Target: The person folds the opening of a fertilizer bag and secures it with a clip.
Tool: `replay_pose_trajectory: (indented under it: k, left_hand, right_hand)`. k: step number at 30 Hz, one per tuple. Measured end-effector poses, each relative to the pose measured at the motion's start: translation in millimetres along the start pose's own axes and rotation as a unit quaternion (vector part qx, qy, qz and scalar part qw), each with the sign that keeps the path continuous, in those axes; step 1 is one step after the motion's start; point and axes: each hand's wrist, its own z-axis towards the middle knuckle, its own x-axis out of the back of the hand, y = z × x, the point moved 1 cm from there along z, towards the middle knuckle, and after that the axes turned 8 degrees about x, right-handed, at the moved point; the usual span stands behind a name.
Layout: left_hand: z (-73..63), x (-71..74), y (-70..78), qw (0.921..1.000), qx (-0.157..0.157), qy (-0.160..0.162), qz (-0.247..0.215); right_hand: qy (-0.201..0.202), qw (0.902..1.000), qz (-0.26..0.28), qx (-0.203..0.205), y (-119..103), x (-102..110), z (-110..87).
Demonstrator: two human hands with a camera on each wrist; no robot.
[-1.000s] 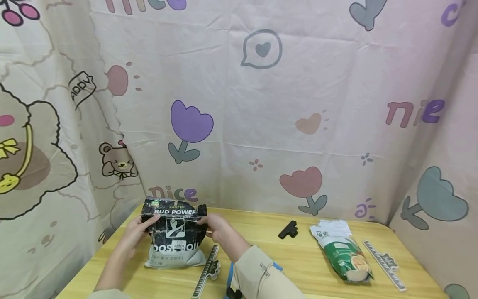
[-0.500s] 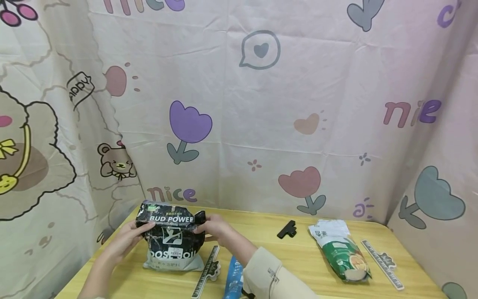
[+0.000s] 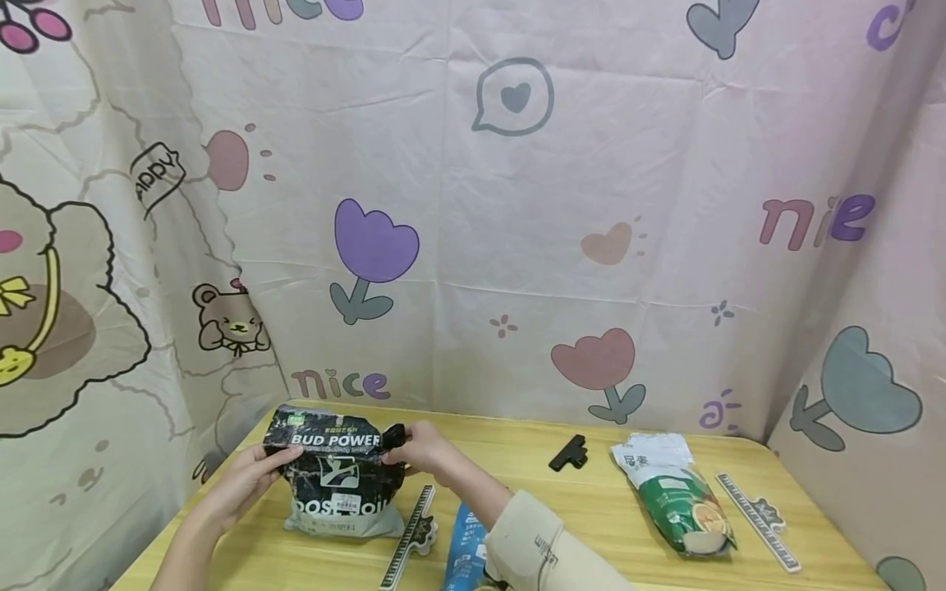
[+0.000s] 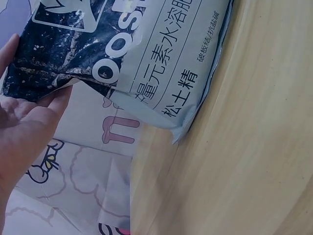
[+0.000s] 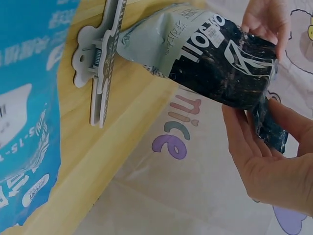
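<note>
A black and pale grey fertilizer bag [image 3: 343, 492], printed "BUD POWER", stands at the left of the table with its base on the wood. Its top part is folded over toward the front, and a dark corner sticks out at the right. My left hand [image 3: 247, 484] grips the left end of the fold, thumb in front and fingers behind. At the other end my right hand [image 3: 429, 450] pinches the fold near that corner; in the right wrist view its fingers lie under the bag [image 5: 220, 63] and its thumb on the folded flap.
Right of the bag lies a long piano-key sealing clip [image 3: 408, 538], near a blue bag [image 3: 466, 550] partly behind my right sleeve. Farther right are a black clip [image 3: 569, 453], a green and white bag [image 3: 676, 501] and another piano-key clip [image 3: 760, 523]. A printed curtain [image 3: 473, 345] hangs behind the table.
The bag's top has come down and tilted left, with both hands moving slightly left and down along with it. My right sleeve has shifted right, showing more of the blue bag.
</note>
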Motion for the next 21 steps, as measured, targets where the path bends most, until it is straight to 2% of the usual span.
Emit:
replay_pose_trajectory:
  k: [5,7,9,11,13,14,17,19,21]
  left_hand:
    - [0.0,-0.4,-1.1,0.9997,-0.010,-0.010,-0.020]
    - [0.1,-0.7,-1.5,0.9996,-0.013,-0.012,-0.023]
    - [0.0,-0.8,-1.9,0.9996,-0.015,-0.012,-0.022]
    - [-0.4,-0.7,-2.0,0.9996,-0.014,-0.011,-0.020]
    - [-0.8,-0.7,-1.9,0.9997,-0.013,-0.011,-0.019]
    - [-1.1,-0.7,-1.8,0.9997,-0.012,-0.010,-0.020]
    - [-2.1,-0.6,-1.4,0.9998,-0.010,-0.007,-0.017]
    - [-2.8,-0.8,-0.9,0.9999,-0.006,-0.005,-0.010]
    - [-3.9,-1.6,-1.0,1.0000,0.001,0.000,0.003]
  right_hand:
    - [-0.004,0.9996,0.003,0.028,1.1,3.9,2.5]
    - [-0.006,0.9982,-0.005,0.059,3.1,5.8,3.8]
    - [0.000,0.9957,-0.035,0.085,1.7,7.2,3.2]
    - [0.012,0.9888,-0.095,0.114,-1.1,7.6,1.8]
    - [0.024,0.9734,-0.184,0.135,-6.5,6.7,-0.4]
    - [0.028,0.9615,-0.231,0.147,-8.4,5.6,-0.8]
    - [0.020,0.9162,-0.354,0.186,-12.4,0.8,-2.1]
    - [-0.001,0.8912,-0.407,0.200,-12.7,-3.4,-2.6]
    - [-0.025,0.8727,-0.441,0.208,-11.2,-7.8,-3.1]
